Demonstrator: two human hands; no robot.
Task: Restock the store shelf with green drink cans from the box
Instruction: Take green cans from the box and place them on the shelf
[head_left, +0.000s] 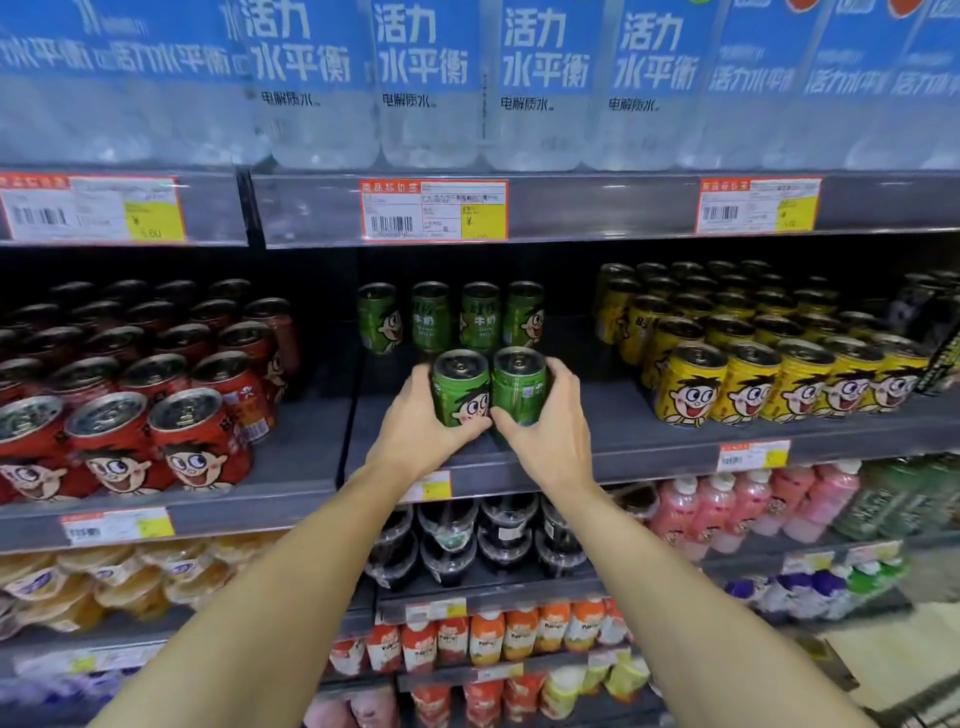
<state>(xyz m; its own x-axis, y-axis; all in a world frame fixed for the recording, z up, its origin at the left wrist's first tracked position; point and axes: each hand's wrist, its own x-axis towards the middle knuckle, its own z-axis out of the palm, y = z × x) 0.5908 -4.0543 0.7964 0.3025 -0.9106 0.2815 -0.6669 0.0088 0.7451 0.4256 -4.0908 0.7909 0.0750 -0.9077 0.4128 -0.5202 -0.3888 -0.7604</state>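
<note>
Both bare forearms reach up from the bottom of the frame to mid-picture. Left hand (422, 422) curls round a green can (461, 387), right hand (546, 423) round a second can (519, 382); the two stand upright, touching, on the grey shelf (649, 441). Each has a silver top; the left one shows a cartoon face. Four more green cans (452, 317) stand behind in a row. Red cans (124, 415) fill the left, yellow cans (769, 364) the right.

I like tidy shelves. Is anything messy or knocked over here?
Nothing is knocked over or spilled. The four green cans at the back stand upright, though their labels face different ways. Each hand, left and right, holds one more can upright.
</note>
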